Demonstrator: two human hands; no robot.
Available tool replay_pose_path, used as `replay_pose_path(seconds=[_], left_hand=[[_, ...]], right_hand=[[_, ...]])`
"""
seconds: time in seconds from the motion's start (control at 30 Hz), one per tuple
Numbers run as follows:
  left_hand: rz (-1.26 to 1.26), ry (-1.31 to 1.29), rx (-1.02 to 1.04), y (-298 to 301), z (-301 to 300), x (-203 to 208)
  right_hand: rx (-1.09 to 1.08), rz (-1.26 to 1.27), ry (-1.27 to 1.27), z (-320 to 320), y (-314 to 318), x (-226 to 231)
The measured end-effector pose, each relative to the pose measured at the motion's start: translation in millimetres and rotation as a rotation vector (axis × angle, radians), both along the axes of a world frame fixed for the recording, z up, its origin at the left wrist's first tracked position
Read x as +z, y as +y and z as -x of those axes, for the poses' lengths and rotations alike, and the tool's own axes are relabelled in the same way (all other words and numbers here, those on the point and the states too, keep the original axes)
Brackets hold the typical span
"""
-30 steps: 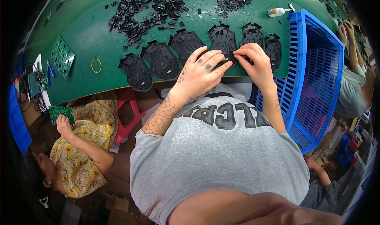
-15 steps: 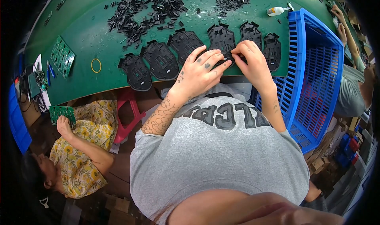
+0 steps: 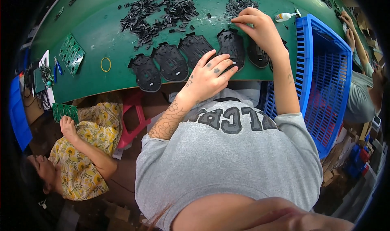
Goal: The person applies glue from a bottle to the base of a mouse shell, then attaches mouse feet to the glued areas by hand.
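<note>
My left hand (image 3: 211, 76) lies with its fingers spread at the near end of a black plastic shell (image 3: 230, 46), shaped like a computer mouse base. Further up, my right hand (image 3: 260, 30) reaches to the near edge of a heap of tiny black parts (image 3: 240, 5). Its thumb and forefinger come together in a pinch; anything between the tips is too small to make out. More such shells stand in a row to the left, among them one black shell (image 3: 170, 62). My right hand and forearm partly cover the shells on the right.
A larger heap of black plastic pieces (image 3: 142, 21) lies left of the small one. A white bottle (image 3: 283, 17) and a blue crate (image 3: 307, 88) are at the right. Leftward are a yellow ring (image 3: 106, 64), a green circuit board (image 3: 72, 54) and a seated co-worker (image 3: 87, 149).
My right hand has left the shell beside my left hand and moved up to the heap of tiny parts. My left hand stays at the shell. The view has shifted slightly.
</note>
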State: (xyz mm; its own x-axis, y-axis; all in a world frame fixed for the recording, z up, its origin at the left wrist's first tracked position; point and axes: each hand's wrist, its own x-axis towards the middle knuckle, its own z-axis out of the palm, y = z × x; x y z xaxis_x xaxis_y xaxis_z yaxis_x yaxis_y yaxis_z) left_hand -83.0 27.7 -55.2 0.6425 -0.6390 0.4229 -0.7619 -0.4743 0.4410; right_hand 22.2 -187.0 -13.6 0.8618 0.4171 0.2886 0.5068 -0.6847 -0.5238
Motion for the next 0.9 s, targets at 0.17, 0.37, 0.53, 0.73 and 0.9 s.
replay_pose_path(seconds=[0.17, 0.37, 0.53, 0.73, 0.9], left_hand=[[0.066, -0.050, 0.034, 12.5, 7.1, 0.0], [0.111, -0.126, 0.289, 29.7, 20.5, -5.2], [0.086, -0.050, 0.342, 30.3, 19.9, -9.0], [0.117, -0.055, 0.315, 31.5, 14.1, -15.3], [0.112, -0.053, 0.307, 31.8, 12.7, -14.7]], right_hand=[[0.159, 0.065, 0.084, -12.3, 7.7, -9.0], [0.145, -0.017, 0.075, -11.1, 10.9, -7.4], [0.114, -0.177, 0.098, 25.3, 25.9, 14.2], [0.201, 0.000, -0.001, 62.0, 47.1, -9.5], [0.180, -0.003, -0.015, 62.8, 49.6, -14.7]])
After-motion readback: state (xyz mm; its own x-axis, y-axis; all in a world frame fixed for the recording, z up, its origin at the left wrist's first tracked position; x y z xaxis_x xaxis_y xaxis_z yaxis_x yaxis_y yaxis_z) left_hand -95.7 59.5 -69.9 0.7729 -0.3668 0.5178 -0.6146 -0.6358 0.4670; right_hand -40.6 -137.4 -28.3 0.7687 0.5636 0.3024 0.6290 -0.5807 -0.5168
